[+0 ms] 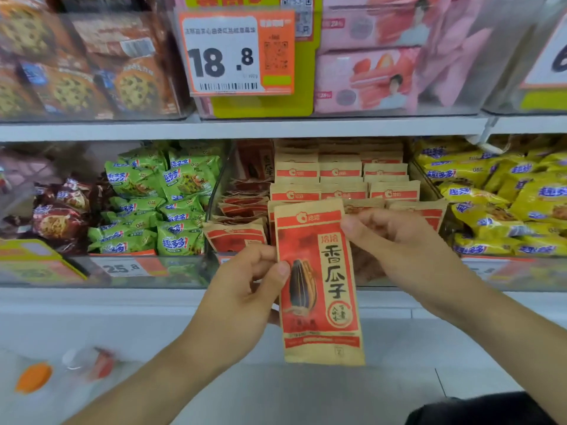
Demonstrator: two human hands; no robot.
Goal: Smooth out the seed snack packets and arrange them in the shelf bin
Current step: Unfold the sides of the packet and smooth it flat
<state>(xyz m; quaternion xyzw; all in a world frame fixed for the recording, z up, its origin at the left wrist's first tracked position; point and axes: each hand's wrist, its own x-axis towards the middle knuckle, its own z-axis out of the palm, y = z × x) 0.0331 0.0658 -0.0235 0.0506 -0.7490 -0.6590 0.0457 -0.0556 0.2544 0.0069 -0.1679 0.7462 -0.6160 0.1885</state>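
Note:
A tan and red sunflower seed packet (319,283) hangs upright in front of the shelf. My left hand (248,289) pinches its left edge, thumb on the front. At its upper right edge my right hand (395,243) holds it, fingers curled behind the packet. Behind it, a clear shelf bin (521,273) holds several matching seed packets (340,179) standing in rows, with a few lying loose and tilted at the bin's left side (239,237).
Green snack packs (159,204) and dark red ones (58,216) fill the bin to the left, yellow packs (503,197) the bin to the right. Above is a shelf with a price tag (236,53), cookie boxes and pink boxes. Blurred bottles (33,377) sit low left.

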